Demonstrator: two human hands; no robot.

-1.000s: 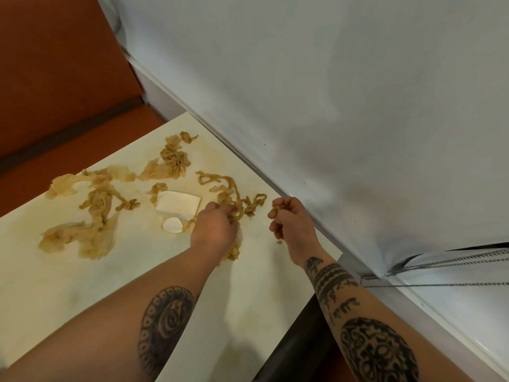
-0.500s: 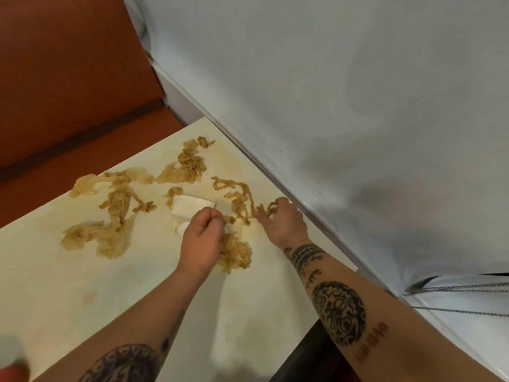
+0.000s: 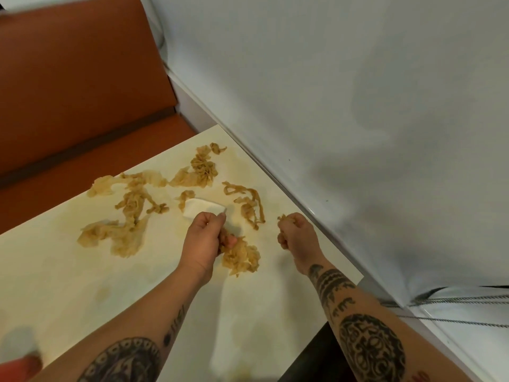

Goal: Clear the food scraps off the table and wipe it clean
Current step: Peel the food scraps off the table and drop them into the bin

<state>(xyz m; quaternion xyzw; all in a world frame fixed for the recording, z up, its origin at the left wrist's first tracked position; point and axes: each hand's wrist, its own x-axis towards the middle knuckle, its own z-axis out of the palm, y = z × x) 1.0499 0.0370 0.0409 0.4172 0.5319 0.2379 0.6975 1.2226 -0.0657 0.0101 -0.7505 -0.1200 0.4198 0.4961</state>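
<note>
my left hand [image 3: 203, 244] has its fingers [image 3: 217, 220] curled round a clump of tan, stringy food scraps [image 3: 242, 257], which spills out towards the right hand. my right hand [image 3: 298, 238] is a tight fist, with a small tan scrap [image 3: 282, 217] poking out above its fingers. just beyond the left fingers lies a white folded paper napkin [image 3: 202, 208], its long axis running left to right. its right corner is at a fingertip, but i cannot tell if they touch. between the two sets of fingers and a little beyond them, a loose ribbon of tan scraps [image 3: 248, 205] runs from far left to near right. wet tan heaps [image 3: 124, 235] spread left of the left fingers on the glossy cream counter [image 3: 68, 285]. both forearms carry small inked lettering, too blurred to read. red marks on the right forearm are cut off at the lower edge. i cannot make out a grey and red blur [image 3: 19, 354] at the near left.
</note>
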